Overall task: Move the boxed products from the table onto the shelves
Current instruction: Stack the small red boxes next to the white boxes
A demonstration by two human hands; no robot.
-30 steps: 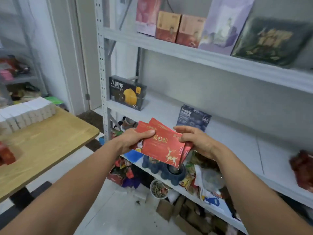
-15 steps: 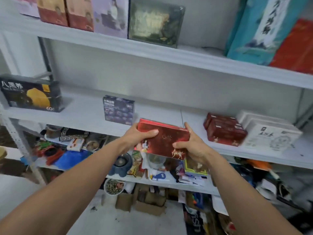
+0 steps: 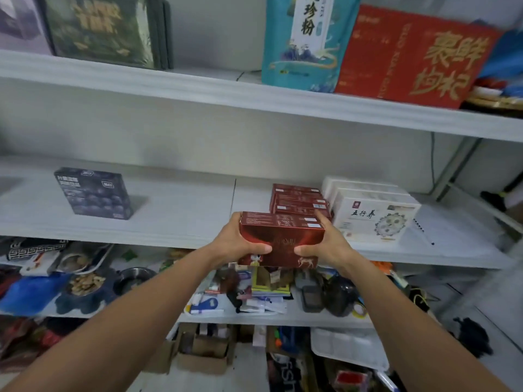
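The red box [image 3: 281, 239] is held up at the front edge of the middle shelf [image 3: 181, 224], just before a stack of matching red boxes [image 3: 300, 198]. The left hand [image 3: 240, 246] and right hand [image 3: 325, 244] clasp its two ends, thumbs across the front face, arms stretched forward. Their other fingers curl behind it, mostly hidden. Whether it's one box or two pressed together, I can't tell; its print is blurred.

Blurred lettering on red box [image 3: 281, 240]
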